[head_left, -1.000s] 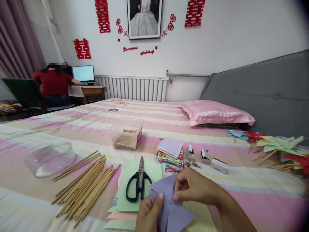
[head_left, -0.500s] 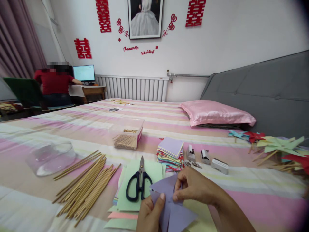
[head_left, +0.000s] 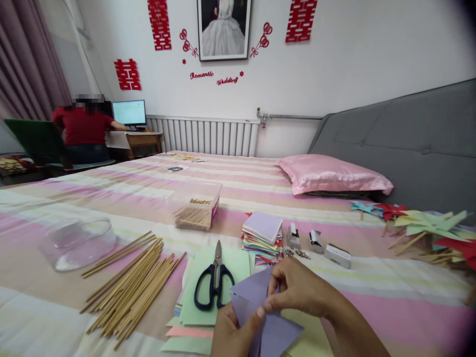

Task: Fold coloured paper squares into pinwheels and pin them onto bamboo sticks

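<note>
A purple paper sheet (head_left: 248,295), cut into flaps, is held between both hands near the bottom of the view. My left hand (head_left: 236,329) grips it from below left, the thumb pressed on its middle. With thumb and fingers pinched, my right hand (head_left: 299,287) holds a flap close to the centre. Left of the paper, dark-handled scissors (head_left: 214,282) rest on a stack of green paper (head_left: 238,258). Beyond the hands stands a pile of small coloured squares (head_left: 263,227), a purple one on top. Small metal pins (head_left: 297,253) lie right of that pile.
Wooden sticks (head_left: 128,292) lie at left beside a clear plastic container (head_left: 80,243). A clear box of short sticks (head_left: 197,208) stands behind. Small boxes (head_left: 337,255) sit right of the pins; finished pinwheels (head_left: 433,223) lie far right. A person (head_left: 84,126) sits at a desk.
My left thumb has slid up and right across the purple paper, closer to the right hand's fingertips. The right hand is nearly still.
</note>
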`<state>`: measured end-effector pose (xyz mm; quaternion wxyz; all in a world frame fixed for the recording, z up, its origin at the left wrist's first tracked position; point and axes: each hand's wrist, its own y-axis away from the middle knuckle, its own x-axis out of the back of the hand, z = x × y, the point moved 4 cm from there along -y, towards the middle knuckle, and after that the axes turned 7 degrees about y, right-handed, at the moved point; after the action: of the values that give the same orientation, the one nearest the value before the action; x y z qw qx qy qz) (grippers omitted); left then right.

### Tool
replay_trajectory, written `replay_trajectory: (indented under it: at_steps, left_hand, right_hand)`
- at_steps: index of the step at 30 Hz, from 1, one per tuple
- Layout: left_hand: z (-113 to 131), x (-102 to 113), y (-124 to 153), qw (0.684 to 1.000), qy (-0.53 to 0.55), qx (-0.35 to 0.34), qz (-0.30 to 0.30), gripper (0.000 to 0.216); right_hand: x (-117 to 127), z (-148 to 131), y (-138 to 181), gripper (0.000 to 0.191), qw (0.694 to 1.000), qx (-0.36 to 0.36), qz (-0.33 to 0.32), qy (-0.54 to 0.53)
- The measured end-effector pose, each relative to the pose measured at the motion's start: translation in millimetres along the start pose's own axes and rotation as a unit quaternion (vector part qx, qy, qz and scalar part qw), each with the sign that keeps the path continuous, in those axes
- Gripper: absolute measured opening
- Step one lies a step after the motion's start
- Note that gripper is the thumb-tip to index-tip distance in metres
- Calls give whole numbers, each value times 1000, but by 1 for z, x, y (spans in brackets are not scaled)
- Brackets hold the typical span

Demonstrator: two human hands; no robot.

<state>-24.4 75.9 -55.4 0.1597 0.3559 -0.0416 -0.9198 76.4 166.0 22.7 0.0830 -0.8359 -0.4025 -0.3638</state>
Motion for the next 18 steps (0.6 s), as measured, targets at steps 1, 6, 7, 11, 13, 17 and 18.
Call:
replay_trajectory:
  at_steps: [1,6,7,11,13,17,18]
  left_hand:
    - [0,0,0,1000,-9,-5,7,36]
    - [-5,4,-3,999,13,-20,28,31]
    - [-6,5,-4,999,21,-23,31,29]
    - [-5,7,-4,998,11,-40,53,25]
    - [0,6,-2,997,8,-47,65,27]
    - [9,5,2,991,-28,-75,107,32]
    - [11,6,3,989,-40,-84,117,32]
  right_hand:
    - [0,-1,0,13,1000,4,2,7]
    - [0,-4,-1,18,1000,16,17,19]
    - [0,-4,-1,19,1000,18,16,13]
    - [-2,-5,0,17,999,29,-7,-37]
    - [-4,-5,0,16,996,34,-24,-79]
    - [-5,-8,0,21,984,45,-20,-169]
    - [-5,-9,-1,24,982,49,-11,-182]
